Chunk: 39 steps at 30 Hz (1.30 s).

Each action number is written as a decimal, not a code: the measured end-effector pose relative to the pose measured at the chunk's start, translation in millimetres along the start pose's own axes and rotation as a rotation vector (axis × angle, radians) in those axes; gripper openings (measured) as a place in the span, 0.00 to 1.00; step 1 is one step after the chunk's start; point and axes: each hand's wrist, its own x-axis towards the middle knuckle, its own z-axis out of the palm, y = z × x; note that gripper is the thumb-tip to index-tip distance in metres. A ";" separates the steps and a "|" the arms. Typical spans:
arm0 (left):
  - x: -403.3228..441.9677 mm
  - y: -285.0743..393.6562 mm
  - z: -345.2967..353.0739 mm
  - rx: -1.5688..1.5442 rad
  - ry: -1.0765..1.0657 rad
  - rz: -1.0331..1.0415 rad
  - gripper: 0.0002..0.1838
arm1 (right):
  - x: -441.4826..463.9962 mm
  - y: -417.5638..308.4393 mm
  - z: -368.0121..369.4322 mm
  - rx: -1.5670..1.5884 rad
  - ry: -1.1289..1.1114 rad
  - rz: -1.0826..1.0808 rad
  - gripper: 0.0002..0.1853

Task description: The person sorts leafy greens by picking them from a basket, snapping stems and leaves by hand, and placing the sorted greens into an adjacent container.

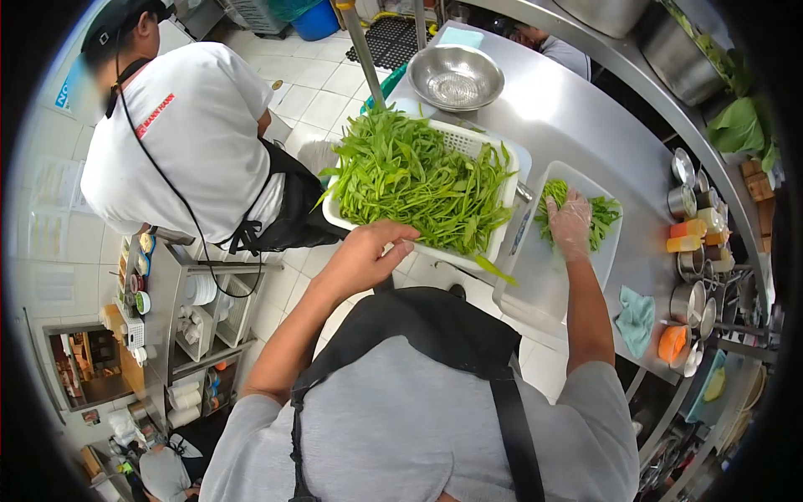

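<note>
A white perforated basket [504, 219] is heaped with cut leafy greens [418, 180]. My left hand [372, 255], bare, is at the basket's near edge, thumb and fingers brought together; whether a bit of green is between them is too small to tell. To the right, a white rectangular tray [539, 284] lies on the steel counter. Inside it, my right hand [570, 224], in a clear glove, rests over a smaller bunch of greens [604, 219], fingers curled down onto them. The greens stick out on both sides of that hand.
A steel bowl [456, 77] stands beyond the basket on the counter [577, 125]. A teal cloth [636, 320], sauce bottles [686, 236] and steel pots [687, 301] line the right side. A co-worker [180, 142] stands close on the left. A shelf rail crosses the upper right.
</note>
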 end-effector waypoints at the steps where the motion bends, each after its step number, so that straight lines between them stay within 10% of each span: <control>1: -0.1 -4.6 0.9 0.028 0.063 0.047 0.14 | 1.0 0.2 -9.7 0.027 -0.075 0.038 0.36; 7: 4.2 -23.9 -5.8 0.200 0.185 -0.024 0.14 | 15.3 2.8 -82.5 0.329 -0.237 0.240 0.37; 10: 8.0 -36.7 -10.6 0.297 0.264 -0.051 0.16 | 9.0 -5.4 -89.4 0.164 0.240 -0.058 0.32; 17: 18.4 -52.7 -12.9 0.364 0.183 -0.186 0.22 | -41.8 -136.6 -192.5 0.459 -0.265 -0.394 0.14; 30: 21.3 -37.6 39.1 0.374 -0.015 0.434 0.17 | -8.0 -243.6 -157.4 0.654 -0.069 -0.642 0.17; 39: 30.4 -62.5 -7.3 0.338 0.305 -0.120 0.17 | -26.9 -210.4 -137.3 0.333 -0.233 -0.651 0.09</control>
